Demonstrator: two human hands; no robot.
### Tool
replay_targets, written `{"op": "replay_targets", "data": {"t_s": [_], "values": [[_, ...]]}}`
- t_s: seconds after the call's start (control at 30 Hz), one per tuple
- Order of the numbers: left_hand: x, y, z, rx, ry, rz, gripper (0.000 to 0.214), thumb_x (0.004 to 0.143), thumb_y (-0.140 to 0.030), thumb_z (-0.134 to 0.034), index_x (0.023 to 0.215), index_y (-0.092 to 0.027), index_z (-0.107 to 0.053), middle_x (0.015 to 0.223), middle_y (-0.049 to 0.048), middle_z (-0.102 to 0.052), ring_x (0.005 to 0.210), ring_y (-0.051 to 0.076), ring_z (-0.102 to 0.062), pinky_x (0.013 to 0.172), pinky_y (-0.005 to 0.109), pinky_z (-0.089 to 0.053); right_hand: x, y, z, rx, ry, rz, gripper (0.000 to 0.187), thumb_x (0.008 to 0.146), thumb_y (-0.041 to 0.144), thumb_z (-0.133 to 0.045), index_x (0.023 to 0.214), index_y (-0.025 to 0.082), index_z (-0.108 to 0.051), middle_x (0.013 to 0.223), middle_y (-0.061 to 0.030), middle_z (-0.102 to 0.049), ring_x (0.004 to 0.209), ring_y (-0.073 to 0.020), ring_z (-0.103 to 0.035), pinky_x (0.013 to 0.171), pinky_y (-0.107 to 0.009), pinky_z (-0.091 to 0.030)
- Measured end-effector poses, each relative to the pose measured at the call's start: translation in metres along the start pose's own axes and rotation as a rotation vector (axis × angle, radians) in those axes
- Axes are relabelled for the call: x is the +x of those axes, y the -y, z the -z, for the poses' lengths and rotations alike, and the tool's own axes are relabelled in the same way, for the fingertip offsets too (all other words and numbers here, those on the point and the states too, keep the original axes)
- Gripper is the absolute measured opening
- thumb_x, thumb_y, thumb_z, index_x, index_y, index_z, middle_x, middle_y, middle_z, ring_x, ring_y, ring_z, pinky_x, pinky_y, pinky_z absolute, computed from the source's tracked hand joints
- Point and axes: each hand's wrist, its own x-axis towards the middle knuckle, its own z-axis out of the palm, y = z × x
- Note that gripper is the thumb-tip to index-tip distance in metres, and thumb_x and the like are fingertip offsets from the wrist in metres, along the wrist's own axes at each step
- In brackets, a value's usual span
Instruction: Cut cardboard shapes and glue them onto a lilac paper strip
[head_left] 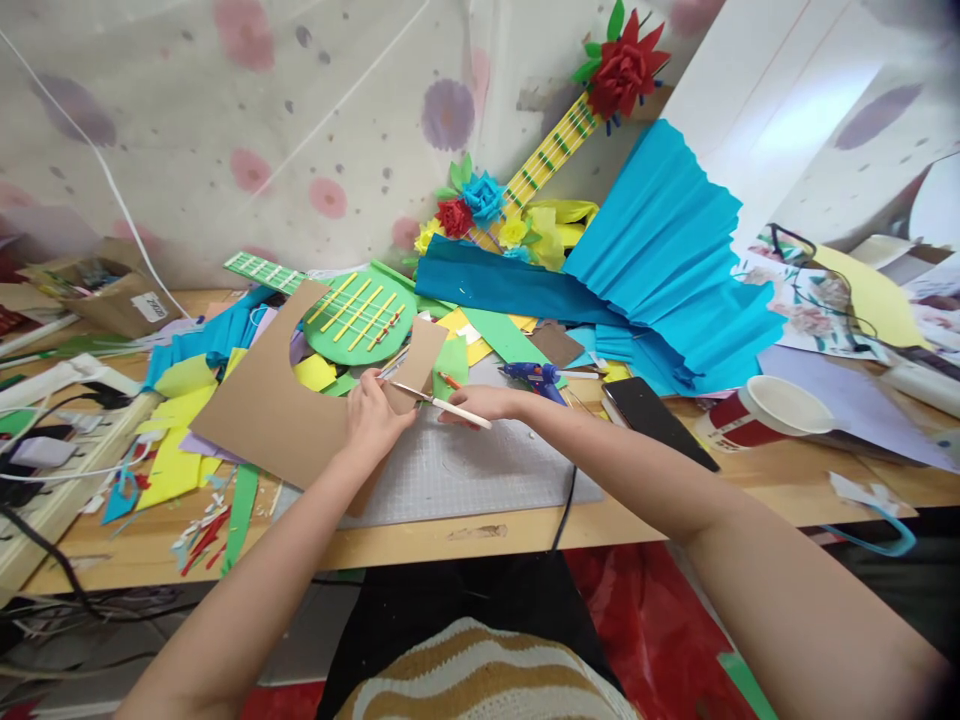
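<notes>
My left hand [373, 418] grips a sheet of brown cardboard [259, 400] near its right part. A large round cutout opens in the sheet's upper edge. My right hand [480, 404] is closed around scissors [459, 411] with a pale handle. Their metal blades point left and lie at the cardboard, close to my left fingertips. A narrower part of the cardboard [421, 350] rises behind the blades. Beneath both hands is a grey cutting mat [480, 475]. Just beyond my right hand lies an orange-tipped item [450, 381] that I cannot make out fully.
Behind the cardboard lies a green paper guitar [360, 318]. A blue glue gun [534, 374], black phone [660, 424] and paper cup [765, 412] stand to the right. Blue pleated paper [675, 250] and a flowered yellow guitar neck [551, 150] lean at the back. Paper scraps [176, 430] cover the left.
</notes>
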Motion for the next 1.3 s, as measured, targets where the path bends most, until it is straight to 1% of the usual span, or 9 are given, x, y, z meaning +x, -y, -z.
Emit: {"op": "replay_targets", "data": {"t_s": [0.1, 0.23, 0.37, 0.43, 0.53, 0.7, 0.9, 1.1, 1.3], "values": [[0.0, 0.002, -0.001, 0.017, 0.011, 0.015, 0.077, 0.053, -0.035, -0.074, 0.113, -0.016, -0.031, 0.108, 0.0151, -0.056, 0.108, 0.033, -0.051, 0.087, 0.045, -0.04, 0.0, -0.002, 0.0, 0.016, -0.017, 0.031, 0.037, 0.075, 0.05, -0.056, 0.063, 0.015, -0.05, 0.059, 0.0003, -0.051, 0.048, -0.0073, -0.047, 0.045, -0.021, -0.037], [-0.003, 0.006, 0.002, 0.062, -0.006, -0.008, 0.078, 0.055, -0.043, -0.072, 0.116, -0.014, -0.033, 0.109, 0.0158, -0.056, 0.107, 0.033, -0.051, 0.09, 0.044, -0.039, -0.001, -0.006, -0.002, 0.035, -0.028, 0.042, 0.04, 0.073, 0.054, -0.056, 0.064, 0.015, -0.051, 0.056, 0.0014, -0.05, 0.047, -0.0068, -0.045, 0.044, -0.02, -0.035], [-0.008, 0.008, 0.011, 0.107, 0.031, -0.022, 0.07, 0.055, -0.054, -0.068, 0.107, -0.016, -0.042, 0.106, 0.0143, -0.056, 0.106, 0.033, -0.051, 0.09, 0.045, -0.039, 0.0, -0.008, -0.002, 0.037, -0.037, 0.05, 0.047, 0.07, 0.062, -0.055, 0.063, 0.016, -0.048, 0.056, 0.0012, -0.049, 0.047, -0.0072, -0.044, 0.045, -0.021, -0.034], [-0.009, 0.009, 0.014, 0.091, 0.054, 0.004, 0.062, 0.057, -0.052, -0.068, 0.103, -0.017, -0.044, 0.104, 0.0128, -0.057, 0.104, 0.032, -0.051, 0.088, 0.044, -0.04, 0.0, -0.007, -0.002, 0.0, -0.035, 0.06, 0.051, 0.069, 0.066, -0.052, 0.063, 0.016, -0.047, 0.057, 0.0007, -0.05, 0.049, -0.0078, -0.045, 0.047, -0.022, -0.034], [-0.009, 0.01, 0.016, 0.064, 0.022, 0.038, 0.058, 0.057, -0.048, -0.068, 0.101, -0.018, -0.045, 0.104, 0.0118, -0.056, 0.104, 0.031, -0.051, 0.087, 0.044, -0.041, 0.0, -0.001, 0.0, -0.099, -0.054, 0.092, 0.055, 0.07, 0.07, -0.047, 0.061, 0.016, -0.046, 0.058, 0.0003, -0.05, 0.052, -0.0086, -0.044, 0.05, -0.023, -0.032], [-0.005, 0.01, 0.017, 0.069, -0.014, 0.011, 0.057, 0.056, -0.045, -0.07, 0.099, -0.019, -0.045, 0.1, 0.0108, -0.055, 0.103, 0.031, -0.051, 0.086, 0.045, -0.041, -0.001, 0.009, 0.002, -0.213, -0.089, 0.086, 0.057, 0.072, 0.073, -0.041, 0.059, 0.017, -0.044, 0.055, 0.0009, -0.045, 0.054, -0.0103, -0.041, 0.054, -0.025, -0.028], [-0.002, 0.009, 0.019, 0.076, 0.012, 0.012, 0.057, 0.057, -0.045, -0.07, 0.1, -0.018, -0.044, 0.102, 0.0115, -0.054, 0.103, 0.03, -0.05, 0.087, 0.043, -0.042, 0.003, 0.004, -0.001, -0.178, -0.097, 0.094, 0.056, 0.071, 0.074, -0.041, 0.067, 0.018, -0.047, 0.066, -0.0011, -0.05, 0.062, -0.0135, -0.046, 0.056, -0.025, -0.033], [0.002, 0.003, 0.022, 0.047, -0.02, 0.008, 0.056, 0.057, -0.045, -0.07, 0.099, -0.018, -0.044, 0.102, 0.0102, -0.054, 0.103, 0.03, -0.05, 0.087, 0.043, -0.042, 0.006, 0.003, 0.003, -0.096, -0.135, 0.146, 0.051, 0.07, 0.068, -0.05, 0.078, 0.018, -0.053, 0.075, -0.0021, -0.055, 0.07, -0.0142, -0.05, 0.06, -0.024, -0.039], [0.004, 0.0, 0.023, 0.077, -0.016, -0.022, 0.056, 0.057, -0.047, -0.069, 0.098, -0.018, -0.044, 0.1, 0.0107, -0.054, 0.102, 0.03, -0.051, 0.085, 0.044, -0.042, 0.008, 0.005, 0.004, 0.046, -0.086, 0.168, 0.053, 0.071, 0.068, -0.049, 0.071, 0.016, -0.049, 0.064, -0.0001, -0.052, 0.053, -0.0078, -0.046, 0.05, -0.021, -0.038]]}}
